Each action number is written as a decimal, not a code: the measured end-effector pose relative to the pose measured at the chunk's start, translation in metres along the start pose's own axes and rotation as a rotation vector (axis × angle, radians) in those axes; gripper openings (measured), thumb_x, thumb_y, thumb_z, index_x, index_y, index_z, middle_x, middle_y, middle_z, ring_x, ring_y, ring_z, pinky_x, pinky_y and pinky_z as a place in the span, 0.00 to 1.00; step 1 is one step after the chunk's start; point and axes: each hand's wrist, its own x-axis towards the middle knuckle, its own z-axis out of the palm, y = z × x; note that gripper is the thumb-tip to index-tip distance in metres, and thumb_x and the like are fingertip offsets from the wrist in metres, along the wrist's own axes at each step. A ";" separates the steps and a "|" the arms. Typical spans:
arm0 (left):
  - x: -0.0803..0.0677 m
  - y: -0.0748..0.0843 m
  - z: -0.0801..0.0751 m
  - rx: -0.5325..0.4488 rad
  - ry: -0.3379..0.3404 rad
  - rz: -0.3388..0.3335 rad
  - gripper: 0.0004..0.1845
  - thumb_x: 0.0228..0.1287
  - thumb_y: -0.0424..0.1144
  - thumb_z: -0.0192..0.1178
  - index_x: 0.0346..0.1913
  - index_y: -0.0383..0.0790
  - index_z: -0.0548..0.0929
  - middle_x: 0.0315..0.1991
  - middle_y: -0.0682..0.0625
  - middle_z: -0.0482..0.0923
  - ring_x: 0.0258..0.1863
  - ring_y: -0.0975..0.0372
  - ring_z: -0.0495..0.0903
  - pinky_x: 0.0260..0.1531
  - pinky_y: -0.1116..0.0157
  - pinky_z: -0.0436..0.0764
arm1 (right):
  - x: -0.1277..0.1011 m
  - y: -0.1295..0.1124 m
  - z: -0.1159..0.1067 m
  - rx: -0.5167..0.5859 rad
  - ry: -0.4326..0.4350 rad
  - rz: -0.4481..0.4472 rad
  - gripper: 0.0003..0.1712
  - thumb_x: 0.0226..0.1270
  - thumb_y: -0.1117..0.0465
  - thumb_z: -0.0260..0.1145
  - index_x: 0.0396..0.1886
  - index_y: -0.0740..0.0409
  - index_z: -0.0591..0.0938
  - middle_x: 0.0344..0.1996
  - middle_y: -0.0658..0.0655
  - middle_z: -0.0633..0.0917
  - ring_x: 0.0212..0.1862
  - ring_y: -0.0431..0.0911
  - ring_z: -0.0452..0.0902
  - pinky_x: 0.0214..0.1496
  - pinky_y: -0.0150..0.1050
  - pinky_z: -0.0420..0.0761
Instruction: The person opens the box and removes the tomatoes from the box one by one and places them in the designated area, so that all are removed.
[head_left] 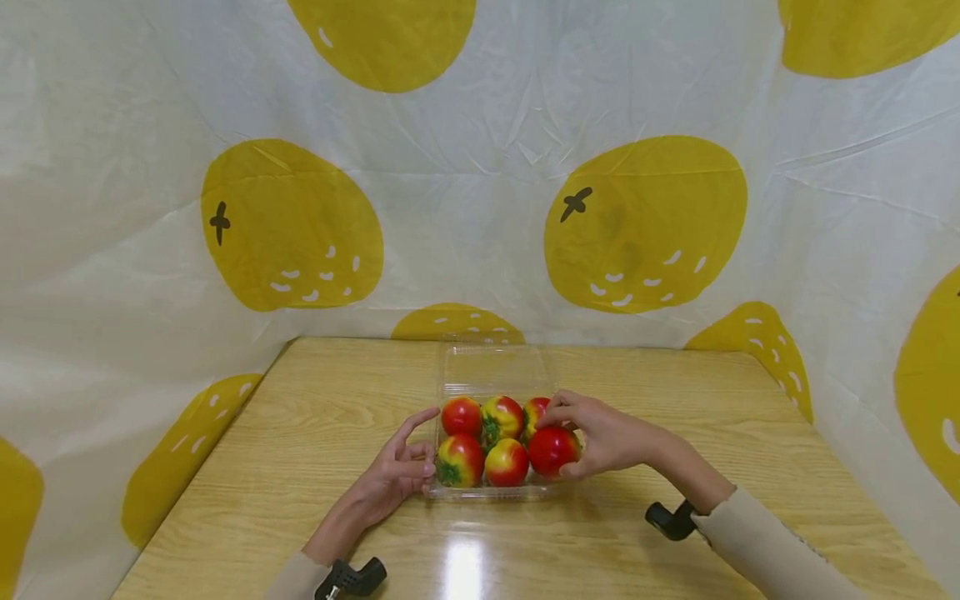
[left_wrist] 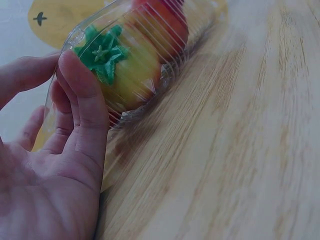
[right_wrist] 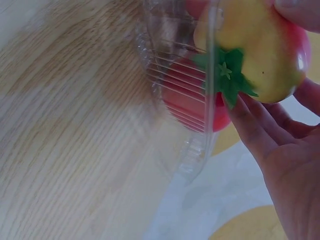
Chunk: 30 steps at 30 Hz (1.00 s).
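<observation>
1. Backdrop's basically wrinkly white sheeting (head_left: 465,233), hanging behind the tabletop (head_left: 352,379) and along both sides.
2. Big yellow fruit prints (head_left: 292,225) all over it, a couple with dark little stem marks, several with pale dashes.
3. Tabletop's light wood-look, grain showing, kinda glossy.
4. Bright white glare (head_left: 463,571) on the near side.
</observation>
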 end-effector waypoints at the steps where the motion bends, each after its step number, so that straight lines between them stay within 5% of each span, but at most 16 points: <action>1: 0.000 0.000 0.000 0.000 -0.002 0.003 0.47 0.66 0.26 0.58 0.83 0.49 0.47 0.35 0.55 0.75 0.29 0.65 0.76 0.32 0.70 0.80 | 0.000 0.000 0.000 0.000 0.001 -0.008 0.31 0.52 0.56 0.78 0.59 0.54 0.84 0.51 0.50 0.79 0.49 0.40 0.75 0.50 0.35 0.83; 11: -0.001 -0.003 -0.001 0.005 -0.011 0.013 0.48 0.67 0.26 0.58 0.83 0.48 0.46 0.34 0.55 0.75 0.29 0.65 0.77 0.33 0.70 0.81 | -0.001 -0.003 -0.003 0.063 -0.012 -0.032 0.32 0.56 0.59 0.76 0.62 0.59 0.80 0.58 0.55 0.84 0.55 0.43 0.81 0.56 0.37 0.85; 22: -0.002 -0.002 -0.001 -0.013 -0.010 0.012 0.48 0.66 0.25 0.57 0.83 0.48 0.46 0.34 0.55 0.75 0.30 0.66 0.77 0.32 0.70 0.81 | -0.004 -0.011 -0.008 0.005 0.040 -0.054 0.37 0.56 0.55 0.75 0.68 0.55 0.80 0.59 0.56 0.80 0.54 0.46 0.79 0.52 0.38 0.84; 30: -0.001 -0.001 -0.001 -0.034 0.000 0.000 0.48 0.66 0.25 0.58 0.83 0.48 0.46 0.36 0.54 0.74 0.31 0.65 0.77 0.33 0.68 0.82 | -0.007 -0.015 -0.014 0.131 0.044 -0.041 0.39 0.58 0.57 0.75 0.71 0.50 0.75 0.60 0.52 0.80 0.55 0.41 0.79 0.55 0.36 0.86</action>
